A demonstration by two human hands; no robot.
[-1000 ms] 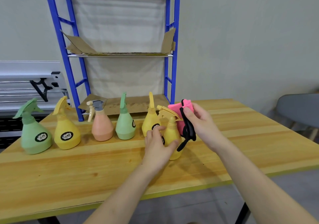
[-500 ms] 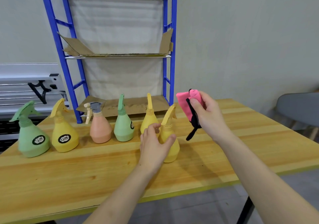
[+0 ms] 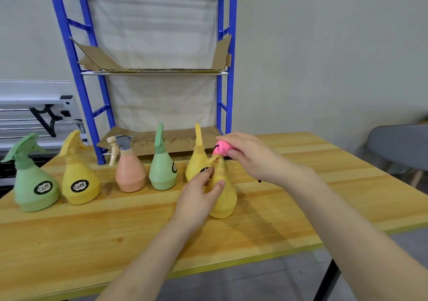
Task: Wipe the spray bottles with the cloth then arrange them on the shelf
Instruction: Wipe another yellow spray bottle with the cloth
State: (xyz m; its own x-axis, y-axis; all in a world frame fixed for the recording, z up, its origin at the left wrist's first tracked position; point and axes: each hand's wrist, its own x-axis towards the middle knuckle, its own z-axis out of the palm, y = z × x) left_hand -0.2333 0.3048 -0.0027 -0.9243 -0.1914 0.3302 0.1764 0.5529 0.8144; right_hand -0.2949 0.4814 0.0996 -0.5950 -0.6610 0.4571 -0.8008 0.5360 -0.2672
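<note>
A yellow spray bottle (image 3: 224,198) stands on the wooden table (image 3: 115,226), and my left hand (image 3: 199,196) grips its body from the left. My right hand (image 3: 252,154) holds a pink cloth (image 3: 222,147) pressed down on the bottle's spray head. Behind stand a second yellow bottle (image 3: 196,161), a green bottle (image 3: 162,168), a salmon bottle (image 3: 129,168), another yellow bottle (image 3: 78,178) and a large green bottle (image 3: 32,182), in a row. The blue shelf (image 3: 92,106) rises at the table's back, with cardboard on its levels.
A grey chair (image 3: 400,147) stands off the table's right end. A grey rack with a black bracket (image 3: 46,117) is at the far left behind the table. The table's front edge runs close below my forearms.
My right hand lifted the pink cloth away from the bottle's side, then brought it down onto the spray head. The bottle turned a little in my left hand.
</note>
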